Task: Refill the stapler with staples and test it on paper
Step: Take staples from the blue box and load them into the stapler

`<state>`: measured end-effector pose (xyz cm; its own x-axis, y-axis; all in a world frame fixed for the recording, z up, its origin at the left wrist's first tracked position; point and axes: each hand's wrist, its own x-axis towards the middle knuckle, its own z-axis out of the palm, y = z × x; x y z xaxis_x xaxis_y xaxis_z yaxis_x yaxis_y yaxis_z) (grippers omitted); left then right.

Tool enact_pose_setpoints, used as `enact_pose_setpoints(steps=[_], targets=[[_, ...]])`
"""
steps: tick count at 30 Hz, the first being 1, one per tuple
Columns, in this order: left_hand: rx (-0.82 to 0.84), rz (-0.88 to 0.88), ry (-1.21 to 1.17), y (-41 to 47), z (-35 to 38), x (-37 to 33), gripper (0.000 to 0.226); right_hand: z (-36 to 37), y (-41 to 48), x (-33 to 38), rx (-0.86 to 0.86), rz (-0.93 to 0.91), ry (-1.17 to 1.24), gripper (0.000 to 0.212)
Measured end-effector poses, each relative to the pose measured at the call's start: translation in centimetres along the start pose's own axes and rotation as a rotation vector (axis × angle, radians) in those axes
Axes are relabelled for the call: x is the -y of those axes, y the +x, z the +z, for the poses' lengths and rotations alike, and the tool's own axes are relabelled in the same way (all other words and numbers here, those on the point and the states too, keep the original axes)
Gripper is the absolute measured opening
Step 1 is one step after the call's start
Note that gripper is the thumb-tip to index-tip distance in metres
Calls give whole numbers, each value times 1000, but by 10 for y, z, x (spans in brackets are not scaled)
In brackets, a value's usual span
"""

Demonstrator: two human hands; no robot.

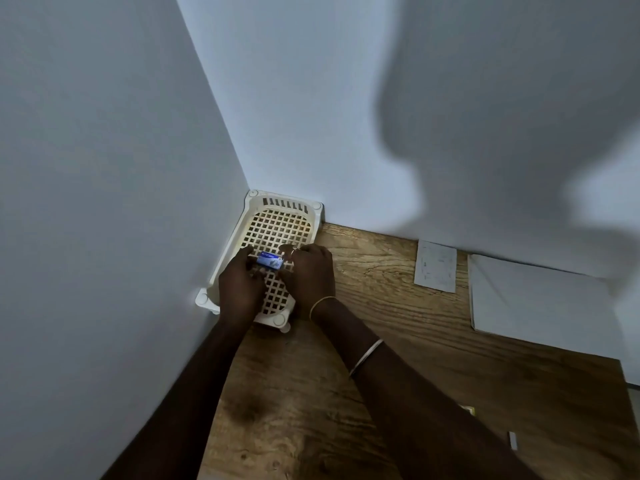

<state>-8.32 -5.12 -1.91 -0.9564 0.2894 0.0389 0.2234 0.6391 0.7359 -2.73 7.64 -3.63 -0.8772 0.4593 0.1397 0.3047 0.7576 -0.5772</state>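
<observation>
A small blue and white staple box [269, 260] is held over the cream plastic lattice tray [281, 206] in the corner of the wooden desk. My left hand [241, 285] grips its left end and my right hand [306, 271] grips its right end. White sheets of paper [540, 303] lie at the back right of the desk. No stapler shows in the frame.
White walls close in on the left and behind the tray. A small printed slip [436, 266] lies against the back wall. A tiny white object [513, 440] rests near the desk's right edge. Bare wood [381, 323] lies between the tray and the paper.
</observation>
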Motion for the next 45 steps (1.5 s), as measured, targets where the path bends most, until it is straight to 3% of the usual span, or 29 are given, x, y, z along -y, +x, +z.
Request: enact_pose_setpoints(steps=[3,8,12,20,31,41,45], targets=[[-40,50,-62,-5,0,-3,42,-9,-6,-5,-36,-19,20,27],[-17,25,-367,-40,-1,-15,37,-50,-44,-14,-120,-67,96,38],[69,-53,-640,-87,8,-27,28,-86,-97,-31,-168,2,171,41],[285,-115,-1035,-165,38,-61,43,-146,-184,-50,-131,131,379,43],[357,-69,-974,-219,61,-78,19,-175,-248,-78,-141,253,516,37],[385,-96,-1017,-240,61,-108,23,-186,-267,-94,-131,221,633,34],[415,-24,-1026,-238,57,-119,32,-187,-269,-96,-178,236,698,21]])
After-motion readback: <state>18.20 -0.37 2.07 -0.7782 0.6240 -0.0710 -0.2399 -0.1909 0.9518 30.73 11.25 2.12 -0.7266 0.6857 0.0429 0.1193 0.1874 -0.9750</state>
